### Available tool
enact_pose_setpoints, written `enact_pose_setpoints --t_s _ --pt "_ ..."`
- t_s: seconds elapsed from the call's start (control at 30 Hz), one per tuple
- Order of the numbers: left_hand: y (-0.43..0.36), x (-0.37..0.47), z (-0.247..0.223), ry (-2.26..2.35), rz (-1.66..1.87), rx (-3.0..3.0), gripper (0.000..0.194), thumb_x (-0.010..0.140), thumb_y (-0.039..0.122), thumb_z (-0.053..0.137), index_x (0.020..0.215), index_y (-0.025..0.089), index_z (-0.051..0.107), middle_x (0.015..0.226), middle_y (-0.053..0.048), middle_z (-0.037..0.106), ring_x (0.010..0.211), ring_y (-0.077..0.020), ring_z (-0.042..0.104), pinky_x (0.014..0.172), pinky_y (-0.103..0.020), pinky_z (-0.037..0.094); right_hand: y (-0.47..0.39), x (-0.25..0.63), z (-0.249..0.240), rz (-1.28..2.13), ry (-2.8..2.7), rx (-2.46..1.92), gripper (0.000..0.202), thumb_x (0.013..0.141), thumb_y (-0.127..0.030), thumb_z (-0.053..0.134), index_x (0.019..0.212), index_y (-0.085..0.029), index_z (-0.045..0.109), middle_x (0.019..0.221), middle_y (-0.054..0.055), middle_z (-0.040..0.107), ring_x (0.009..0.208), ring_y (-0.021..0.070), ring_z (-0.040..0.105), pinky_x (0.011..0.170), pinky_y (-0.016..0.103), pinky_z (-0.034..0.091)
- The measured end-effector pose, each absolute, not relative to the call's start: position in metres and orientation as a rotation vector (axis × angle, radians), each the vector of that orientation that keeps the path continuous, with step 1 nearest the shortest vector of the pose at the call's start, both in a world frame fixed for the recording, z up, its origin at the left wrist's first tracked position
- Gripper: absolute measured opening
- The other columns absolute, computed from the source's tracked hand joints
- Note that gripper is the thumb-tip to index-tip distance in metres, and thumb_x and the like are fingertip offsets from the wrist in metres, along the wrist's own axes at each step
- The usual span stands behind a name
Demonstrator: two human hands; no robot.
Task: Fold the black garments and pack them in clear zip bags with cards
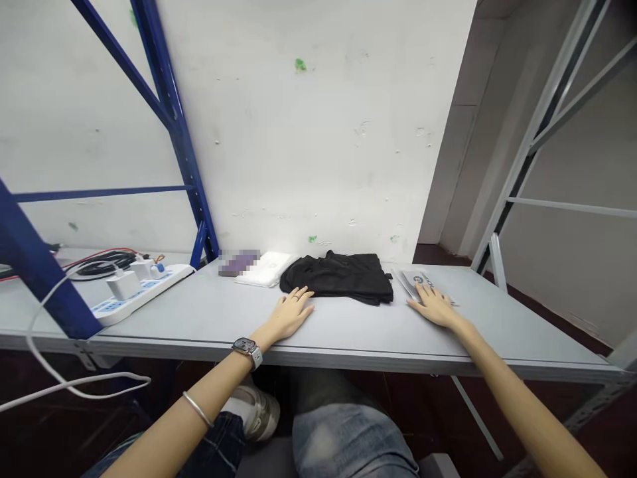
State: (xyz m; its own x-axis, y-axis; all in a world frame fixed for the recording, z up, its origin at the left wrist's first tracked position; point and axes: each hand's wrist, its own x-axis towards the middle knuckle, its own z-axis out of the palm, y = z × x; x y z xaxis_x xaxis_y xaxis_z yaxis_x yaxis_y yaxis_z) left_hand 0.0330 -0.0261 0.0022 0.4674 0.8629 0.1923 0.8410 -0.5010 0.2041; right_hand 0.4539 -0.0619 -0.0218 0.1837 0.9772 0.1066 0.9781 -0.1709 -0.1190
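Note:
A folded black cloth (343, 277) lies on the grey table (348, 332) near the wall. My left hand (292, 313) rests palm down at its front left edge, fingers spread. My right hand (434, 305) lies with spread fingers on the near part of a flat, clear and white package (415, 275) with dark print, right of the cloth. Left of the cloth is a flat white item (266, 268), and beside that a purple item (239, 263), blurred out.
A white power strip (144, 292) with plugged-in adapters sits at the left, with black and red cables (107, 262) behind it. Blue rack posts (174, 126) stand left, a grey metal frame (517, 159) right. A white cable hangs over the front left edge.

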Motion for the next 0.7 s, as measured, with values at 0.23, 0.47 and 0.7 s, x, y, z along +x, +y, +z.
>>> enact_pose_setpoints --t_s 0.23,0.47,0.7 --pt "-0.022 0.035 0.004 1.528 0.459 2.565 0.046 0.095 0.043 0.034 0.134 0.022 0.046 0.152 -0.011 0.034 0.141 -0.0304 0.025 0.108 -0.054 0.029 -0.001 0.435 -0.024 -0.137 -1.886 -2.287 0.070 0.094 -0.055 0.026 0.149 -0.012 0.025 0.150 0.021 0.031 0.137 0.0389 0.027 0.104 0.056 0.025" --pt "-0.009 0.035 0.006 1.523 0.619 2.580 0.040 0.095 0.039 0.033 0.126 0.022 0.053 0.148 -0.008 0.041 0.138 -0.0290 0.028 0.107 -0.054 0.029 -0.009 0.428 -0.021 -0.145 -1.811 -2.036 0.065 0.092 -0.049 0.031 0.148 -0.016 0.027 0.152 0.017 0.029 0.139 0.0353 0.024 0.105 0.057 0.024" --pt "0.007 0.029 -0.002 1.659 0.719 2.648 0.044 0.092 0.016 0.028 0.123 0.020 0.059 0.140 -0.008 0.052 0.136 -0.0284 0.036 0.104 -0.052 0.034 -0.034 0.392 -0.001 -0.062 -2.094 -1.422 0.032 0.088 -0.034 0.042 0.103 -0.022 0.068 0.111 0.007 0.068 0.121 0.0280 0.050 0.104 0.052 0.027"
